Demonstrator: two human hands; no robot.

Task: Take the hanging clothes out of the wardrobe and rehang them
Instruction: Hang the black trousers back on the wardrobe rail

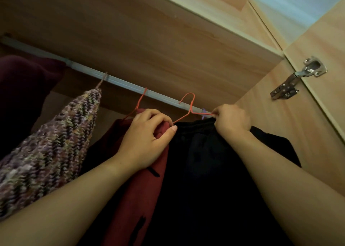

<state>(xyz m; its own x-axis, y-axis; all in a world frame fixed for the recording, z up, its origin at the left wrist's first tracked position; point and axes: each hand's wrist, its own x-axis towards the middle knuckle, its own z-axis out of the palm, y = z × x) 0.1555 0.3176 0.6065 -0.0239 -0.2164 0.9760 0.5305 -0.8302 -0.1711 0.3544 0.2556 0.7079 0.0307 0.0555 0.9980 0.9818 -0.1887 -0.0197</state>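
Note:
A black garment (201, 161) hangs on an orange wire hanger (189, 107), whose hook sits at the grey wardrobe rail (123, 84). My left hand (149, 139) pinches the garment's left shoulder and the hanger's left arm. My right hand (232, 119) grips the hanger's right arm and the black cloth under it. Left of it a dark red garment (141, 186) hangs on another orange hanger (141, 100), partly behind my left hand. A knitted purple-mix garment (56, 143) hangs further left on a pinkish hook (102, 80).
A maroon item (24, 89) fills the far left under the rail. The wardrobe's wooden top panel (149, 40) is close above the rail. The side wall (280, 124) stands right of my right hand, with a metal door hinge (298, 77). A purple hanger bit (204, 113) shows behind.

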